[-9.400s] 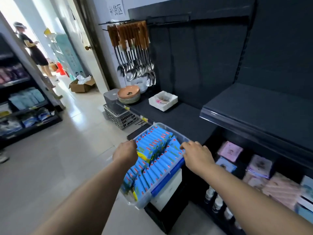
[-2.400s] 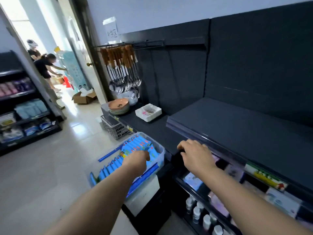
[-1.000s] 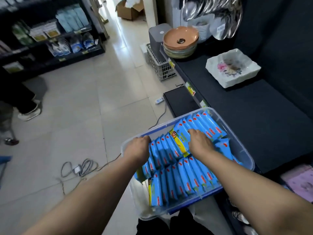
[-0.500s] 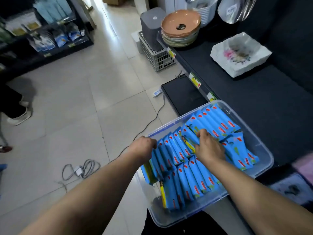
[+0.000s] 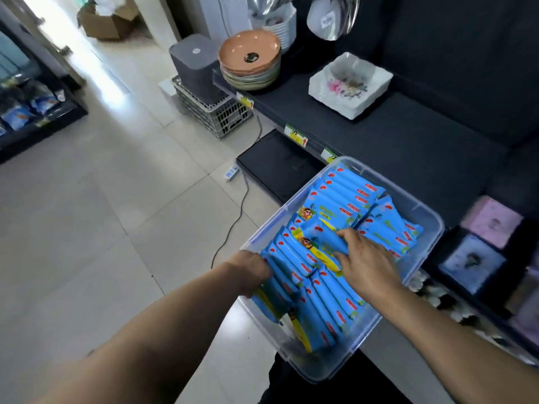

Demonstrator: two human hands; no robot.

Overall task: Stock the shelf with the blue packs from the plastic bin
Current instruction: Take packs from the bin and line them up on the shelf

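Observation:
A clear plastic bin (image 5: 425,217) sits in front of the dark shelf (image 5: 408,147), packed with rows of blue packs (image 5: 350,199) standing on edge. My left hand (image 5: 250,269) grips the bin's left rim, fingers curled over the edge beside the packs. My right hand (image 5: 367,263) is inside the bin, its fingers and thumb pinching one blue pack (image 5: 318,240) that is tilted up out of the middle row. The lower part of that pack is hidden among its neighbours.
On the shelf stand a white square dish (image 5: 350,86) and a stack of orange bowls (image 5: 250,59). A grey crate (image 5: 215,112) and a black box (image 5: 277,164) lie on the tiled floor, with a cable (image 5: 233,225). Pink and lilac packs (image 5: 490,220) fill the lower shelf at right.
My right hand has closed on a pack in the middle row and tipped it upward. The left hand stays on the bin's rim. The view has shifted slightly.

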